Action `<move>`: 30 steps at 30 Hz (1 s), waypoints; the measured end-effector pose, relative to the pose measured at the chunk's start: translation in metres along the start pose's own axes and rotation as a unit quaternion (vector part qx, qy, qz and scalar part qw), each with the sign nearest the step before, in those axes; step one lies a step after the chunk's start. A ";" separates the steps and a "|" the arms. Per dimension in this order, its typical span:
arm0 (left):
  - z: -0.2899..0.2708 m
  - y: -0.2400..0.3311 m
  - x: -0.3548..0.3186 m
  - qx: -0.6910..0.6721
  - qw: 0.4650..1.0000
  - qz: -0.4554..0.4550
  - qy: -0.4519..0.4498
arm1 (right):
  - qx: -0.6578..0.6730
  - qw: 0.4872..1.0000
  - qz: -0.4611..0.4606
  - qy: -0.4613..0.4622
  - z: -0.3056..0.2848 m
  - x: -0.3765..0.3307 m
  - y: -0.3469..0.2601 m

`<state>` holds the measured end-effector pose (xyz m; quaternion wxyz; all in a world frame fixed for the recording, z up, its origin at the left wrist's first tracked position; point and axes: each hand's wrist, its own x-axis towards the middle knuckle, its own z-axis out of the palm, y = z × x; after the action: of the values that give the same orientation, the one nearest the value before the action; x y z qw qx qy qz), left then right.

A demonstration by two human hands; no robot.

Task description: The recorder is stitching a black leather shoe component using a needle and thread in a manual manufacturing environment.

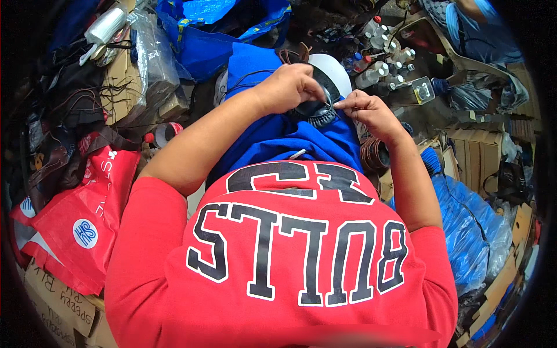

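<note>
Stitching by the look: left hand point(288, 87) clamps a dark leather piece point(318, 107) on the lap, right hand point(371, 113) pinches thread at its near-right edge. Light, floppy; hold by the rim.

Head camera looks steeply down (close) at lap.

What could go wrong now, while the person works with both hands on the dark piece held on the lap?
1. The right hand seems to pinch something thin beside the dark piece; I cannot tell what, but if sharp, it could prick the left hand close by.
2. The piece rests only on the blue cloth, so it may slip off.
3. The small bottles stand crowded nearby; an elbow could tip them.
</note>
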<state>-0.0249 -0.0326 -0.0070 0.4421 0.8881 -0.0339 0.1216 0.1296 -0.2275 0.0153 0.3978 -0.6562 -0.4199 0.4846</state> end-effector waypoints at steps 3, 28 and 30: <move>-0.007 0.009 0.007 0.082 0.995 0.057 -0.012 | -0.066 0.998 -0.013 -0.009 0.000 0.000 0.000; 0.023 0.015 -0.001 -0.280 0.932 -0.231 0.010 | 0.097 0.992 0.061 0.046 0.015 0.005 -0.008; 0.012 0.020 0.000 -0.247 0.944 -0.216 -0.021 | 0.085 0.994 0.045 0.042 0.017 0.004 -0.015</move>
<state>-0.0259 -0.0544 0.0018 0.6626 0.7392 0.1207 -0.0072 0.1115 -0.2169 0.0243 0.4477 -0.6579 -0.3297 0.5079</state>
